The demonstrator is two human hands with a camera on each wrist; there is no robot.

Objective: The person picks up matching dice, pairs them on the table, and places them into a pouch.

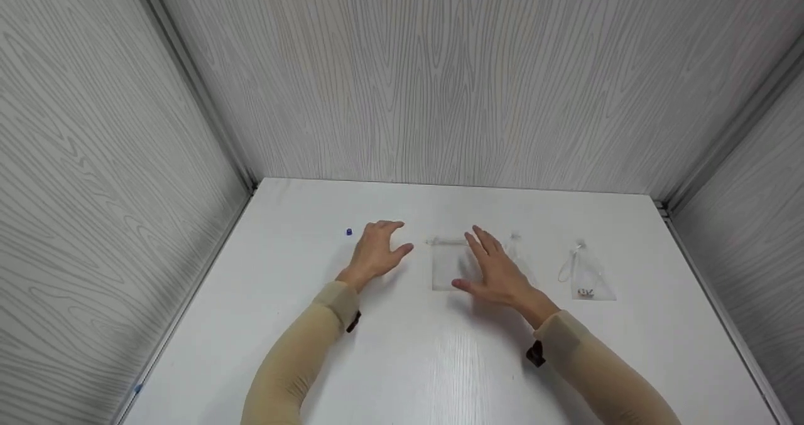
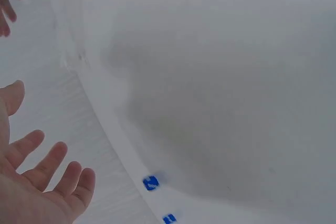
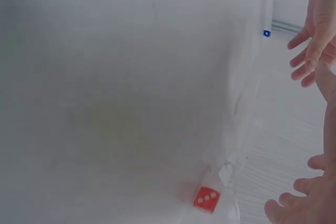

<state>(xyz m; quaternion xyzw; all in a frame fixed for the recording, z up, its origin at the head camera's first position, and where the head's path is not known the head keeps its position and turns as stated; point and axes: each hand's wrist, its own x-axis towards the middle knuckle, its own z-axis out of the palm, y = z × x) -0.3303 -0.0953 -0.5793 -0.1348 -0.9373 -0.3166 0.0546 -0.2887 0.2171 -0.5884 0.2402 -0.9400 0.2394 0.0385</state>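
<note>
My left hand [image 1: 377,252] hovers over the white table with thumb and fingers spread apart, holding nothing. A small blue cube [image 1: 349,231] lies to its left; the left wrist view shows a blue cube with white marks [image 2: 150,183] and a second blue-and-white piece [image 2: 169,219]. My right hand [image 1: 499,277], fingers spread, is above the right part of a flat sheer drawstring pouch [image 1: 443,268]. Whether it touches the pouch I cannot tell. It partly hides another sheer pouch [image 1: 516,249]. In the right wrist view a red die with white dots [image 3: 207,199] shows by clear bag material.
Farther right lies a sheer pouch [image 1: 593,274] with its top gathered, a cord loop at its side and a small patterned item [image 1: 585,293] inside. Grey wood-grain panels [image 1: 402,86] rise behind the table [image 1: 402,375] and along both sides.
</note>
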